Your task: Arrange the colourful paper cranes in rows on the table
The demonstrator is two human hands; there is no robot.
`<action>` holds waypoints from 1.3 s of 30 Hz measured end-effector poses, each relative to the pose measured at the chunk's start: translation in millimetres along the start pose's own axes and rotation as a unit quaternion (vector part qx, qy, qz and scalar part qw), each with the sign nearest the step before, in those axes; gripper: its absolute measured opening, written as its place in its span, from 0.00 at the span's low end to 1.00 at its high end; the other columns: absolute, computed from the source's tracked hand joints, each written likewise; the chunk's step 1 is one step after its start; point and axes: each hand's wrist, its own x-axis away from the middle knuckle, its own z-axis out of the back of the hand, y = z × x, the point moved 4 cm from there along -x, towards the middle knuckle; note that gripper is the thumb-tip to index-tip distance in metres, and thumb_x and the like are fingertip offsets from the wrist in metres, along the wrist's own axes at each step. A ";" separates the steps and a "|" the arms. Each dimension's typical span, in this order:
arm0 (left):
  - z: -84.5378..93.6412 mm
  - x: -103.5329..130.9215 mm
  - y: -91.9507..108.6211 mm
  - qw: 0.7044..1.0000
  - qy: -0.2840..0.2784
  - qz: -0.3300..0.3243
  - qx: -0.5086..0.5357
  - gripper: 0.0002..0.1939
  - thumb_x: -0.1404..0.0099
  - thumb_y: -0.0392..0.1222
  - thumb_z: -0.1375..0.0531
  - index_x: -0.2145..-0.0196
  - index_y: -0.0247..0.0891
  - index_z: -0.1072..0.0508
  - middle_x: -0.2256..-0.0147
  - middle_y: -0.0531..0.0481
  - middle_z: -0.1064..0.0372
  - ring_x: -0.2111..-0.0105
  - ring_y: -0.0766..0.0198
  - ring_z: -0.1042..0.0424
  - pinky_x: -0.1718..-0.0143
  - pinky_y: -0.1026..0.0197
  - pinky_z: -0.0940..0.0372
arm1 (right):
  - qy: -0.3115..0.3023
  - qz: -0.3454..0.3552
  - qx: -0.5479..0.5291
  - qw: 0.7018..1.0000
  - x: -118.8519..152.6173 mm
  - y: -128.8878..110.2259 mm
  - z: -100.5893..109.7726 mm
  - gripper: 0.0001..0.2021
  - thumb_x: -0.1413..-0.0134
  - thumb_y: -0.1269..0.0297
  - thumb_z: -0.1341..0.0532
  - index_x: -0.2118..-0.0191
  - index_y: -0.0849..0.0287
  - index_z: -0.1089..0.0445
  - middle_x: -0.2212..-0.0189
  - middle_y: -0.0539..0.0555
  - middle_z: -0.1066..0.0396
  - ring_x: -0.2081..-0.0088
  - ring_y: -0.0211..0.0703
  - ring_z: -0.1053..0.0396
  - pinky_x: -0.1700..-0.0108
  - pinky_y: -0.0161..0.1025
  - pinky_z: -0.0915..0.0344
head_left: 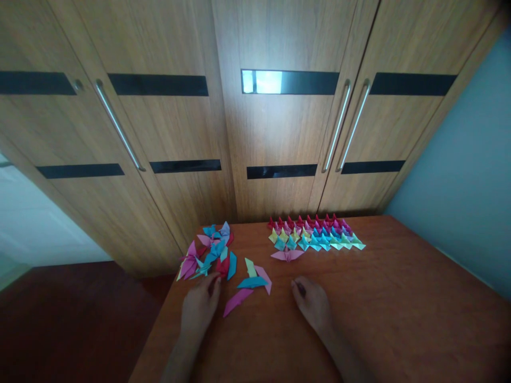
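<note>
My left hand is at the near edge of a pile of folded paper cranes. Its thumb and fingers are pinched together at the lower edge of a red paper crane. My right hand rests on the table with its fingers curled in, and nothing shows in them. Between the hands lie several flat-folded cranes: a blue one, a light green one, a pink one and a magenta one. A pink crane with spread wings sits beyond my right hand.
Rows of upright paper cranes, sorted by colour from red to green, stand at the table's back. Behind the brown wooden table rises a wooden wardrobe with metal handles. A pale wall is on the right.
</note>
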 end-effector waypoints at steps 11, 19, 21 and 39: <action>33.6 10.0 20.0 0.943 0.057 0.050 0.325 0.14 0.43 0.51 0.40 0.65 0.39 0.24 0.63 0.49 0.25 0.62 0.58 0.27 0.60 0.61 0.35 | -0.027 -0.056 -0.231 0.971 -2.0 -10.6 4.0 0.18 0.43 0.49 0.47 0.73 0.57 0.33 0.77 0.52 0.32 0.74 0.40 0.35 0.72 0.35 0.42; -0.9 32.3 67.8 0.877 -0.127 0.037 0.462 0.11 0.46 0.48 0.37 0.71 0.36 0.25 0.75 0.51 0.30 0.74 0.63 0.32 0.72 0.66 0.39 | -0.160 -0.172 -0.586 0.775 11.3 -54.1 -0.1 0.21 0.49 0.47 0.40 0.54 0.54 0.35 0.65 0.53 0.29 0.69 0.40 0.31 0.76 0.31 0.41; -12.6 36.8 73.7 0.860 -0.160 0.022 0.485 0.11 0.45 0.47 0.38 0.69 0.36 0.27 0.74 0.50 0.30 0.73 0.63 0.33 0.70 0.65 0.38 | -0.159 -0.169 -0.568 0.789 12.2 -55.9 0.0 0.20 0.53 0.50 0.36 0.57 0.55 0.33 0.66 0.52 0.29 0.71 0.38 0.31 0.76 0.30 0.41; -30.4 42.3 104.5 0.812 -0.330 -0.056 0.478 0.13 0.39 0.48 0.42 0.74 0.36 0.28 0.74 0.50 0.32 0.71 0.63 0.34 0.68 0.65 0.42 | -0.162 -0.091 -0.439 0.879 15.6 -60.2 19.7 0.10 0.52 0.57 0.38 0.70 0.60 0.29 0.77 0.48 0.32 0.75 0.35 0.37 0.71 0.32 0.41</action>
